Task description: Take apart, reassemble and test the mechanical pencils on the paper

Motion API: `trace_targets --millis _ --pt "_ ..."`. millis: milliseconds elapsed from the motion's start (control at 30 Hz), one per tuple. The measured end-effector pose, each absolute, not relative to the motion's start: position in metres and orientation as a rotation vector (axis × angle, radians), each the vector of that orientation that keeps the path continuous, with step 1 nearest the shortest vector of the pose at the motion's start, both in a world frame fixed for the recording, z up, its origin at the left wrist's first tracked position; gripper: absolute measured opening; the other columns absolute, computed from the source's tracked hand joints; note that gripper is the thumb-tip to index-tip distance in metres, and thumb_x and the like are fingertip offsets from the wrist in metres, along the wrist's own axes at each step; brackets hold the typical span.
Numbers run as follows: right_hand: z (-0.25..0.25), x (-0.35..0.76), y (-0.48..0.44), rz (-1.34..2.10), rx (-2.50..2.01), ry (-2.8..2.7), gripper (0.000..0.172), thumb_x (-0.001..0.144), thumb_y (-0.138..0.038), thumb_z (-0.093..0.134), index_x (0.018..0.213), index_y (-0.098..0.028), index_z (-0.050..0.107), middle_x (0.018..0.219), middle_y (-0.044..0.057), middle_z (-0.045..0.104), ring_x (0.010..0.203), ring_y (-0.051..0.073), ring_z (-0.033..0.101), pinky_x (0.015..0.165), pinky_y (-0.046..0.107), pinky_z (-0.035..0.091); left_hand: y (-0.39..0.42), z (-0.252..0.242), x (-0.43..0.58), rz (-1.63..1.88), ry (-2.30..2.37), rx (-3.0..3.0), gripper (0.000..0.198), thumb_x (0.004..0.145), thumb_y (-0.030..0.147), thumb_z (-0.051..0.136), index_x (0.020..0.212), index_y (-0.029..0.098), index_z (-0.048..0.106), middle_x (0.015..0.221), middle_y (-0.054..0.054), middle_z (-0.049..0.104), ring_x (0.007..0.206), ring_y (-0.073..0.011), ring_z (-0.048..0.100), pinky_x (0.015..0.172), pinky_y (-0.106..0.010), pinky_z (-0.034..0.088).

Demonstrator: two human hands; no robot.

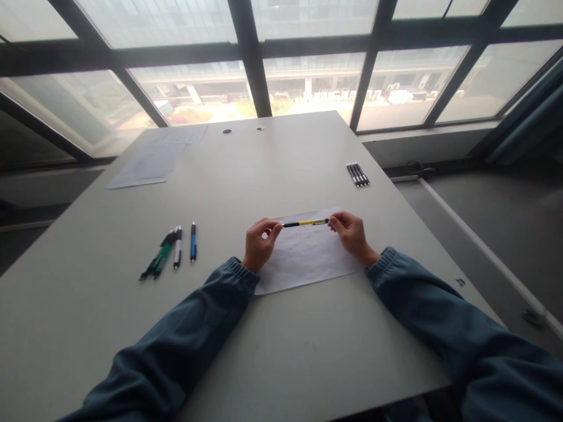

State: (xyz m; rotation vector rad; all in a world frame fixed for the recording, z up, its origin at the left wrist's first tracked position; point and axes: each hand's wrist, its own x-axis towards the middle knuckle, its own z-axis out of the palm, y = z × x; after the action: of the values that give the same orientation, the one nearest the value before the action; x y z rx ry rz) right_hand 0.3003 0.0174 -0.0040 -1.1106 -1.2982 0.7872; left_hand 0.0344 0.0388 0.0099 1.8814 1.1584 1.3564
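A yellow and black pen [307,223] is held level above a white sheet of paper [308,258]. My left hand [261,241] pinches its black left end between thumb and fingertips. The right end sits in the closed fingertips of my right hand [350,234]. Faint marks show on the paper below the pen. To the left on the table lie a blue pen [193,242], a white and black pen [177,248] and a small pile of green and black pens [162,258].
Several black pens [358,174] lie side by side near the right edge of the white table [308,351]. More papers [152,158] are at the back left. Small dark pieces [460,282] sit by the right edge. Windows stand behind the table.
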Motion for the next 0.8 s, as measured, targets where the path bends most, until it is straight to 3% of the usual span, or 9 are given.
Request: trace_targets --millis 800 --pt "-0.0046 0.3011 0.0173 0.77 -1.112 -1.327 0.03 0.09 -0.047 0.067 0.079 -0.019 0.069 0.069 0.002 0.067 0.062 0.015 0.06 0.06 0.028 0.05 0.0385 0.0098 0.0338 1.341 1.144 1.863 0.024 0.092 0.036 0.066 0.078 0.017 0.071 0.076 -0.004 0.066 0.071 -0.0147 0.061 0.066 -0.027 0.048"
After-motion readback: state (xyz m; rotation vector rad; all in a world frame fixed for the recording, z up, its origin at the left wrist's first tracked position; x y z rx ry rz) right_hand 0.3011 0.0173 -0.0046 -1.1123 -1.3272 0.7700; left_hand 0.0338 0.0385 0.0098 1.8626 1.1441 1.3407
